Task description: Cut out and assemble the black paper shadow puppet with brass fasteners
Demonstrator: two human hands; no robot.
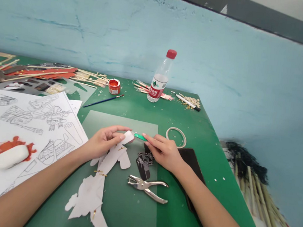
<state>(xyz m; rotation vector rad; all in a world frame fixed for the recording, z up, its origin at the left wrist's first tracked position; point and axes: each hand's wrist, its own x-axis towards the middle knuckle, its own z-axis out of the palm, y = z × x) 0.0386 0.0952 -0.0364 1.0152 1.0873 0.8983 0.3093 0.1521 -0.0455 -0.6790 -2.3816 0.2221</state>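
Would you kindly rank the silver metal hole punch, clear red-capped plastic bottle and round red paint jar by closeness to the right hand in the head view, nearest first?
1. Hole punch: just below the right hand.
2. Bottle: farther back, near the wall.
3. Paint jar: left of the bottle.

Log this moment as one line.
left hand: holding white jointed figure | right hand: holding small green tool | hole punch: lying unheld

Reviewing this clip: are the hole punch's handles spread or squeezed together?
Spread: the hole punch lies with its two handles angled apart, a clear gap showing between them.
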